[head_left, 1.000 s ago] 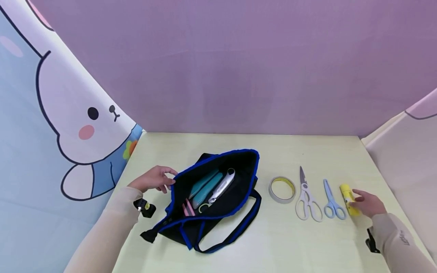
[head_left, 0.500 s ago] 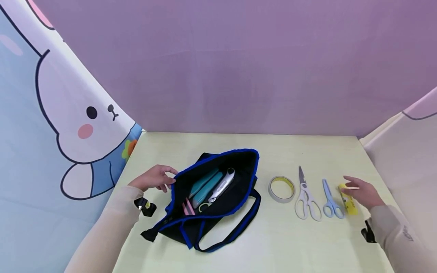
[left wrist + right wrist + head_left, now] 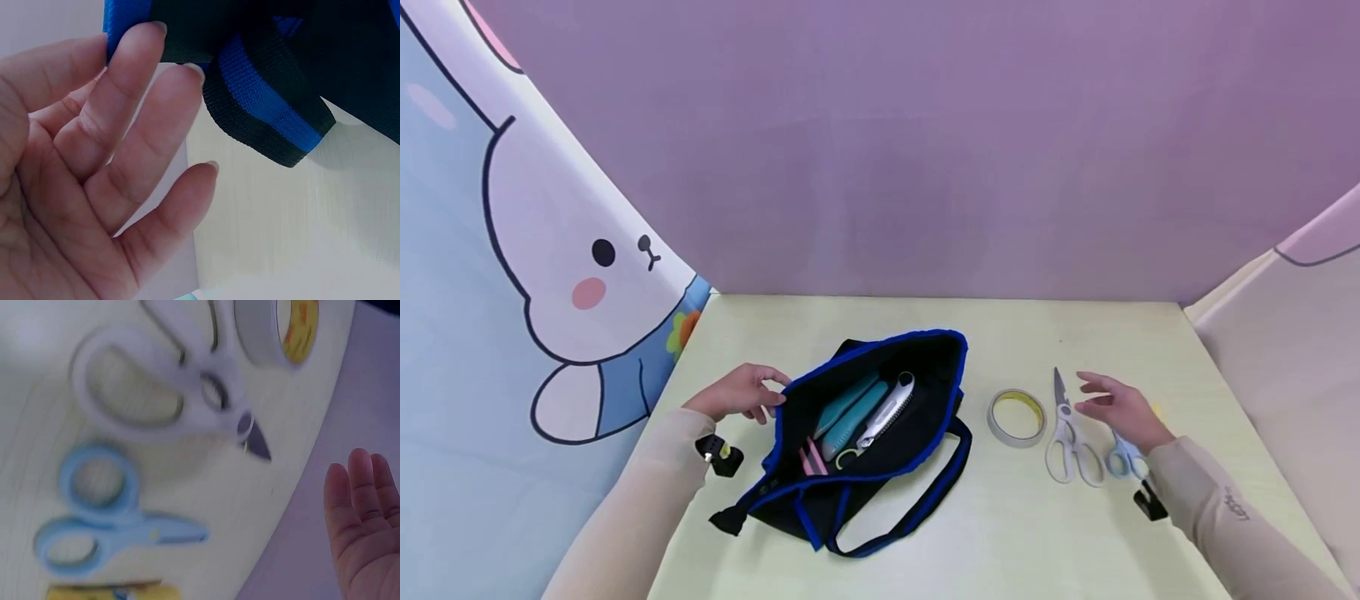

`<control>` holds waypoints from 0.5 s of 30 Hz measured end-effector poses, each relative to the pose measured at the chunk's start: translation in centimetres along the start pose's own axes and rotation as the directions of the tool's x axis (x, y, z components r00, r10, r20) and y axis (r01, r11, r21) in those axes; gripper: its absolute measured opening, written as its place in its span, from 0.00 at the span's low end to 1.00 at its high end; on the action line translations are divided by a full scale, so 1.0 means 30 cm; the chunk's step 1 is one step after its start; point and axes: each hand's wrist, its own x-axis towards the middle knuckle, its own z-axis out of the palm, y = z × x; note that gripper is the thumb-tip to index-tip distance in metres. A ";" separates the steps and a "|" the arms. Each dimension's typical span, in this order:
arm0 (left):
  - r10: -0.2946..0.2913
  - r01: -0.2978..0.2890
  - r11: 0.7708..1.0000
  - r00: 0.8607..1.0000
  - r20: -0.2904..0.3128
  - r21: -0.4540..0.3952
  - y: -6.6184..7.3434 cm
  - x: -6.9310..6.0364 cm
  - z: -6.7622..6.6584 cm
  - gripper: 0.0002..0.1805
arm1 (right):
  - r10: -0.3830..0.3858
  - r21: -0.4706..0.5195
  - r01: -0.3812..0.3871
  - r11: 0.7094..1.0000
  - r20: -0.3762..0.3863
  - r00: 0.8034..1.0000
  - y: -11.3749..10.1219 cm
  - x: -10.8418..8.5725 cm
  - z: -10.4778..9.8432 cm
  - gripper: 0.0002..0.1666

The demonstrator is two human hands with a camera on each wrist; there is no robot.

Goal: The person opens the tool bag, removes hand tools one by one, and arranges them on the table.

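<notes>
Left hand (image 3: 737, 393) pinches left rim of black bag (image 3: 929, 427), left of centre on counter (image 3: 1000, 521); teal tools (image 3: 853, 421), silver cutter (image 3: 888, 410) and pink item (image 3: 812, 457) inside. Right hand (image 3: 1123, 411), fingers loosely extended, empty, hovers just right of white scissors (image 3: 1065, 427), partly covering light blue scissors (image 3: 1122, 458). Tape roll (image 3: 1017, 442) between bag and white scissors; yellow tube (image 3: 94, 593) right of light blue scissors.

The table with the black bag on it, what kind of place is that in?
Perhaps a little indoor craft corner, though I can't be sure: a pale table holds a black bag, tape and white scissors, with a purple backdrop behind and a bunny-print cloth beside it.
</notes>
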 end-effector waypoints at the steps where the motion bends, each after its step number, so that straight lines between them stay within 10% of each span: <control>1: 0.000 0.000 1.000 1.000 0.000 0.004 -0.001 0.000 -0.001 0.19 | -0.013 0.019 0.013 1.000 0.002 1.000 -0.011 0.004 0.021 0.34; 15: -0.006 0.006 1.000 0.999 -0.049 -0.007 -0.019 -0.002 0.016 0.18 | -0.156 0.083 0.151 0.985 0.065 0.986 -0.239 0.135 0.258 0.29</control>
